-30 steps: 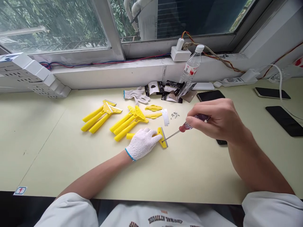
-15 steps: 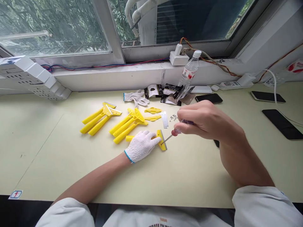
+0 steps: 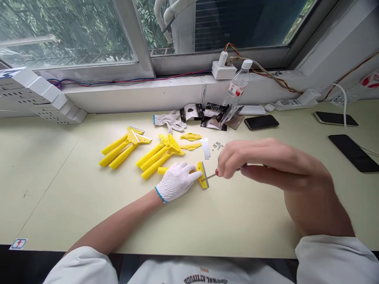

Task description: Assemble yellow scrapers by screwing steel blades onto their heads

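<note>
Your bare right hand [image 3: 266, 161] and gloved left hand [image 3: 177, 182] are both grasping: the left holds a yellow scraper [image 3: 202, 169] down on the worktop [image 3: 237, 221], between its front and back edges, and the right wraps a screwdriver [image 3: 211, 176], tip at the scraper's head. Toward the back edge you have two yellow pieces [image 3: 191, 137], white strips [image 3: 205, 148] and a scatter of screws [image 3: 218, 145].

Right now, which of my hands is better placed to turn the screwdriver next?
Probably your bare right hand: it holds the screwdriver, tip at the head of the yellow scraper, while your gloved left hand is occupied holding that scraper.
</note>
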The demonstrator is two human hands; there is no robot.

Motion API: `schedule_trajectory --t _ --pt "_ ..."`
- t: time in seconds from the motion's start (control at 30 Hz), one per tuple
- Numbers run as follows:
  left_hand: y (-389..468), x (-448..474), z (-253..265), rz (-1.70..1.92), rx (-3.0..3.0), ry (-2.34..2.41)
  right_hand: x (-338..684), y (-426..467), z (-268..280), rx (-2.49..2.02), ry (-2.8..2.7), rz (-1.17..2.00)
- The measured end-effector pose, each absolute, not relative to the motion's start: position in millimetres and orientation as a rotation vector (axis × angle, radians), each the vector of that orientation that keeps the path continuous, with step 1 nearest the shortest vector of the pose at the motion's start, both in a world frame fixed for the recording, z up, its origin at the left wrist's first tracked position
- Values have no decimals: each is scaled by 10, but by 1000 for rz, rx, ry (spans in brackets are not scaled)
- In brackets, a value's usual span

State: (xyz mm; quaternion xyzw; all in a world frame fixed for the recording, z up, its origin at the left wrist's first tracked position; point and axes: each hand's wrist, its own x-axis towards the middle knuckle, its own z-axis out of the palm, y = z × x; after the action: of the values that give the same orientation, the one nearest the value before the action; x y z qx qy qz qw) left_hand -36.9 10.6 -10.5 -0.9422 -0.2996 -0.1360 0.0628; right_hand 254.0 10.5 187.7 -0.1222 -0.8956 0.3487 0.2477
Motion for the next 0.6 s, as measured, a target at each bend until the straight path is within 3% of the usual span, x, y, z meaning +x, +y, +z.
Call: schedule_trajectory --t 0.1,0.33,0.6 --pt "107 -371 -123 -416 -2851 -889 2425 62 1811 -398 -2431 918" --pt "106 -365 -67 -396 -2860 -886 2296 33 1696 -914 -2396 123" --pt "108 -382 -124 -414 -2868 -929 2403 21 1786 -426 -2323 698"
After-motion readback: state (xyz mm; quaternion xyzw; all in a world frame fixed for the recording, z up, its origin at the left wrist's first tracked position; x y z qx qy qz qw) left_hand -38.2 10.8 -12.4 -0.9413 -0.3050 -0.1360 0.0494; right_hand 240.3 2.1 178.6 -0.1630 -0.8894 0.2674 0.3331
